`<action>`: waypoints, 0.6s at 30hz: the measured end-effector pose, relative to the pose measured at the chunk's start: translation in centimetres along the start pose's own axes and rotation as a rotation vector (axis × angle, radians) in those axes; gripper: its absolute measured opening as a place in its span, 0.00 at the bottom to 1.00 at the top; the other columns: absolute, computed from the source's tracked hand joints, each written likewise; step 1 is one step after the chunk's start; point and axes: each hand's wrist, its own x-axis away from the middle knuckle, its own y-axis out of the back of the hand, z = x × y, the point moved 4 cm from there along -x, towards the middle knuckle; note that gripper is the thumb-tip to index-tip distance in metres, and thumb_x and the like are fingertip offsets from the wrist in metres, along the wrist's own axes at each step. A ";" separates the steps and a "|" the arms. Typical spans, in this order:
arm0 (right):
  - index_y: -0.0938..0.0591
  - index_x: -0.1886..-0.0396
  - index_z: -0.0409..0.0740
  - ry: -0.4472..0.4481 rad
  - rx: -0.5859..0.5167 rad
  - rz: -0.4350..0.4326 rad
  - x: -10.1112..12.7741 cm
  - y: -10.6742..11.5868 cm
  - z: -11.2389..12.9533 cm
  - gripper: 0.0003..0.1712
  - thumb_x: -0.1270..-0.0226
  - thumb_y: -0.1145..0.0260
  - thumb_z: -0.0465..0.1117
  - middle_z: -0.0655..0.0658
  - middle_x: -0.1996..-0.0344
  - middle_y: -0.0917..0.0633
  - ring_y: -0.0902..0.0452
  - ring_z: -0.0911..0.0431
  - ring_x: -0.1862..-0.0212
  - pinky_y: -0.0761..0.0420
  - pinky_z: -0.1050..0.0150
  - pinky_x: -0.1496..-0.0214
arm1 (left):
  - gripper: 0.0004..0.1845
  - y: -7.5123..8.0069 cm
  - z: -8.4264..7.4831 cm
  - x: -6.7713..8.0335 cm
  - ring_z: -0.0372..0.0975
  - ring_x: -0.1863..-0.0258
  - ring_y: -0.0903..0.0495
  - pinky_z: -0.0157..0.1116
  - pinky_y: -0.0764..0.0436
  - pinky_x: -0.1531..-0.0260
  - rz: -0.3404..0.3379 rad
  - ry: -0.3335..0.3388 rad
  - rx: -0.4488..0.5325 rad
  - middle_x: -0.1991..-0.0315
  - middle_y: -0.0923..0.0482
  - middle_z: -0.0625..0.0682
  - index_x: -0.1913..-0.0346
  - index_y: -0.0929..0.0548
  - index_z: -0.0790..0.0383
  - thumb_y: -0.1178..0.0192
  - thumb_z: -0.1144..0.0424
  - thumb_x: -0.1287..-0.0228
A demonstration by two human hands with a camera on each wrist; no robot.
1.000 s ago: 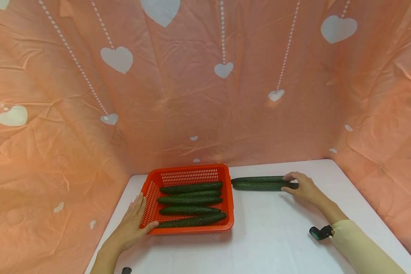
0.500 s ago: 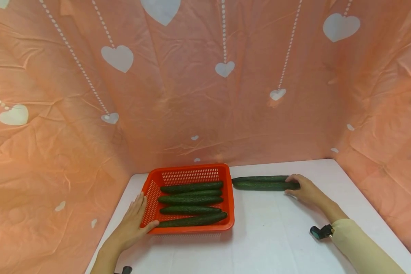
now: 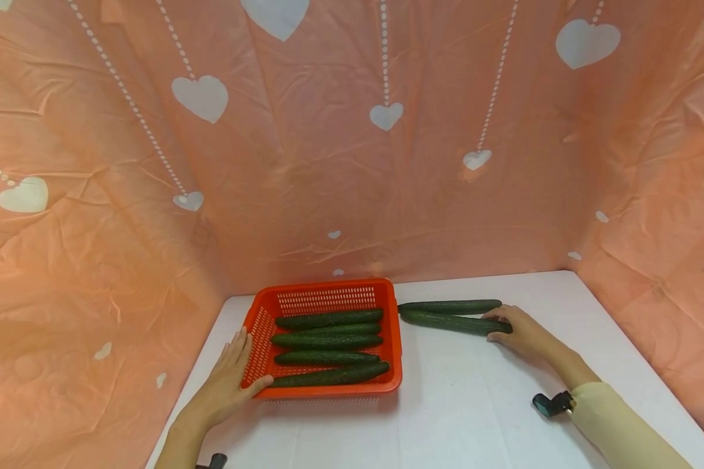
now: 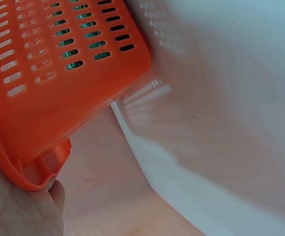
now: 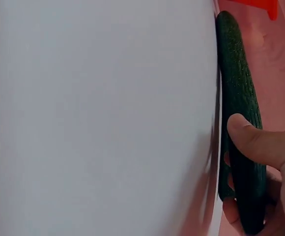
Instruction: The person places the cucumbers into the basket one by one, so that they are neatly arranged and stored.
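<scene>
Fingers (image 3: pixel 494 314) of right hand (image 3: pixel 519 330) curled round the near cucumber (image 3: pixel 452 323), thumb pressed across its dark skin in the right wrist view, grip at the cucumber's right end. Gripped end now swung toward the body since half a second ago, so the cucumber lies slanted on the white worktop (image 3: pixel 475 404) instead of flush along its neighbour. Far cucumber (image 3: pixel 449 305) unmoved, lying straight just behind; the two close at their left tips by the basket, opening apart toward the right. Separated from its neighbour then, and by the look of it ready to come off the worktop, though not yet lifted.

Left hand (image 3: pixel 225 381) flat against the left side of the orange basket (image 3: pixel 394 339), fingers straight along the slotted wall, thumb hooked at the near rim, same place as before; looks like steadying. Four cucumbers (image 3: pixel 327 339) lined up inside the basket, lengthwise left to right, room apparently left at the back by the far wall. Pink heart-print cloth (image 3: pixel 352 130) as backdrop on three sides.
</scene>
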 end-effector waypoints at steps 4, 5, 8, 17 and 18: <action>0.14 0.41 0.37 -0.005 -0.036 -0.013 0.5 0.0 0.6 0.22 0.32 0.21 0.38 0.33 0.45 0.14 0.19 0.34 0.41 0.22 0.30 0.36 | 0.57 0.0 0.0 0.0 0.64 0.14 0.64 0.28 0.79 0.24 -0.003 -0.006 -0.004 0.12 0.66 0.67 0.15 0.53 0.74 0.38 0.37 0.25; 0.14 0.41 0.37 0.000 -0.034 -0.019 0.6 0.0 0.7 0.22 0.32 0.21 0.39 0.33 0.44 0.14 0.19 0.33 0.40 0.22 0.30 0.36 | 0.57 0.0 0.1 0.0 0.64 0.14 0.64 0.27 0.79 0.24 -0.004 -0.007 -0.009 0.12 0.66 0.67 0.15 0.53 0.74 0.38 0.37 0.25; 0.13 0.41 0.39 0.017 -0.028 -0.056 1.0 0.2 0.8 0.21 0.32 0.21 0.38 0.34 0.44 0.13 0.19 0.34 0.39 0.22 0.31 0.36 | 0.57 -0.1 0.1 0.0 0.64 0.14 0.63 0.27 0.79 0.24 -0.006 -0.010 -0.016 0.12 0.66 0.67 0.15 0.53 0.74 0.38 0.37 0.25; 0.11 0.43 0.45 0.040 0.004 -0.153 2.4 1.4 1.0 0.19 0.33 0.21 0.38 0.45 0.51 0.12 0.19 0.48 0.47 0.19 0.50 0.45 | 0.57 -0.1 0.1 0.0 0.62 0.14 0.64 0.38 0.74 0.18 -0.008 -0.010 -0.018 0.12 0.66 0.67 0.15 0.53 0.74 0.38 0.37 0.25; 0.11 0.43 0.46 0.043 0.004 -0.161 2.5 1.6 1.0 0.19 0.33 0.21 0.38 0.47 0.52 0.12 0.19 0.51 0.48 0.19 0.53 0.45 | 0.57 -0.1 0.1 0.0 0.62 0.14 0.63 0.38 0.74 0.18 -0.009 -0.010 -0.019 0.12 0.66 0.67 0.15 0.53 0.75 0.38 0.37 0.25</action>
